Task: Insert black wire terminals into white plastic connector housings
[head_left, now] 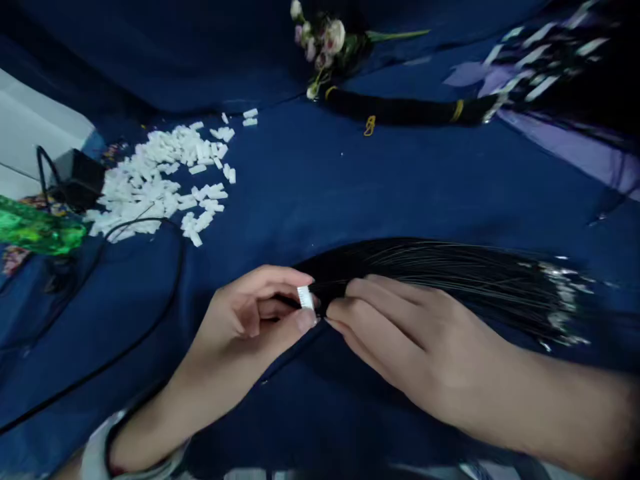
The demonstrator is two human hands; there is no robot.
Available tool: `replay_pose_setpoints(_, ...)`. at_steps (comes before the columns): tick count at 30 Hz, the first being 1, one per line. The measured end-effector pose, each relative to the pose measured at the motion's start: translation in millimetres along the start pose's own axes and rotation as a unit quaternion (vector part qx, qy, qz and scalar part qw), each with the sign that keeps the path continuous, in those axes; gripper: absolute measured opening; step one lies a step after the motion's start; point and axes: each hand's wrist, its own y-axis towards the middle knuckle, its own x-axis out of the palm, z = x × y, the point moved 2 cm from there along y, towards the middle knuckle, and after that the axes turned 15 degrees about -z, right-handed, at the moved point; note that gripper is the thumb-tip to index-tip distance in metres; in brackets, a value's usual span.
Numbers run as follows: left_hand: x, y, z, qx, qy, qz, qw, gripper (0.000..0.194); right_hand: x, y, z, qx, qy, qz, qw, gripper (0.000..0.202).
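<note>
Over a blue cloth, a white connector pinched between thumb and forefinger of the left hand, the right hand held just beside it, fingertips drawn narrowly together, contents hidden, black wires spread behind, loose white pieces heaped leftward.

Pretty dim shot, with the upper right corner sinking to near black. The white pieces pop brightest and look kinda washed out. Pale strips up right are smeared, the silvery wire ends blur together, and light's maybe from overhead, hard to say.
</note>
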Motion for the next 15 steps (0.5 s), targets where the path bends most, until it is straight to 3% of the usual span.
replay_pose_setpoints(6,0.6,-8,2,0.026,0.018,0.008,0.999,0.020,-2,3,1,0.007,-0.003,0.002,1.000,0.022)
replay_pose_setpoints(11,-2.2,-7,7,0.059,0.042,0.013,0.997,0.022,-7,-1,-4,-0.015,-0.037,0.077,0.996,0.017)
replay_pose_setpoints(15,-9.0,-4,4,0.069,0.054,0.014,0.996,0.021,3,-2,-15,-0.085,-0.022,0.022,0.996,0.030)
